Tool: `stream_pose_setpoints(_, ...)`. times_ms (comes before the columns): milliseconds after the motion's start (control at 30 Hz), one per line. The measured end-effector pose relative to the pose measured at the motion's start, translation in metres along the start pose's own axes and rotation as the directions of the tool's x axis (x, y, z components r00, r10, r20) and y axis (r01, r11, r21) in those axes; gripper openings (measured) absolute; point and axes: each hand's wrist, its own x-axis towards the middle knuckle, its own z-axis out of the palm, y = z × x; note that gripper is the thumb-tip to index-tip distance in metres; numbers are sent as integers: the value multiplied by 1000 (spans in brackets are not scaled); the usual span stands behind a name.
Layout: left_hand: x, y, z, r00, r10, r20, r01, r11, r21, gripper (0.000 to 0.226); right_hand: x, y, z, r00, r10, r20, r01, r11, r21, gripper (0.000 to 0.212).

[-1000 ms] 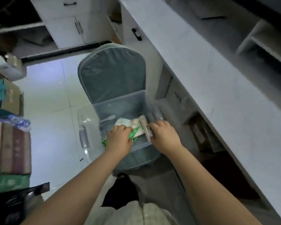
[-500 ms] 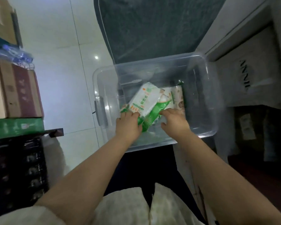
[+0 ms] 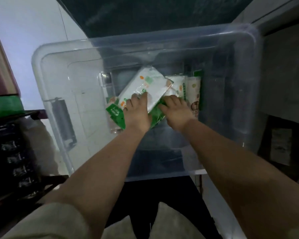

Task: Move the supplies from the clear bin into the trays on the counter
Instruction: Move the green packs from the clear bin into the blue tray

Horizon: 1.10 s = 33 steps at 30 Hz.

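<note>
Both hands down in the clear bin [image 3: 62,94]: left hand [image 3: 136,111] pinching the soft, slick white wipes pack [image 3: 145,87] by its near edge, right hand [image 3: 177,112] fingers curled under it — light, floppy, best held along the long sides.

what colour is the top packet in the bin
White packet with small orange and green marks; head view.

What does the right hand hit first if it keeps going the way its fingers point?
Likely the white-and-green packet: the right hand points up-left, fingertips already at its lower edge inside the clear bin. Depth unclear.

Both hands [image 3: 137,112] hide the green packet [image 3: 116,115] middle.
</note>
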Motion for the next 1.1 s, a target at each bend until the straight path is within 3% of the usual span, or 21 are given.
stream_pose_setpoints(133, 9, -13, -5, 991, 24, -131, -45, 986, -158, 55, 9, 5, 10, 999, -35, -2, 34, 993, -109, 93)
stream_pose_setpoints(200, 7, -24, -12, 980, 57, -189, -102, 965, -241, 41, 16, 6, 11, 997, -54, -59, 47, 994, -102, 90)
stream_pose_setpoints(300, 1, -39, -25, 960, 65, -272, -145, 947, -286, 31, 23, 8, 8, 978, -121, -172, 113, 992, -60, 69)
stream_pose_setpoints(433, -8, -47, -44, 956, 87, -279, -164, 950, -267, 32, 21, 1, -8, 897, -154, -414, 169, 986, 1, 30)
stream_pose_setpoints(533, -20, -40, -63, 967, 83, -241, -147, 955, -259, 34, 13, -10, -33, 807, -130, -576, 183, 983, 34, 17)
stream_pose_setpoints(767, -70, -10, -133, 946, 250, -206, -299, 919, -258, 41, -50, -34, -108, 695, -21, -718, 121, 989, 89, 21)
stream_pose_setpoints(933, -103, -1, -179, 851, 462, -250, -511, 838, -191, 34, -108, -56, -155, 590, 165, -791, 11, 977, 212, 21)
stream_pose_setpoints(1033, -124, 3, -195, 787, 572, -231, -604, 790, -103, 55, -143, -75, -172, 524, 235, -819, -62, 969, 239, 21)
stream_pose_setpoints(1100, -137, 7, -200, 741, 623, -250, -652, 756, -46, 56, -165, -90, -177, 490, 289, -822, -117, 957, 266, 26)
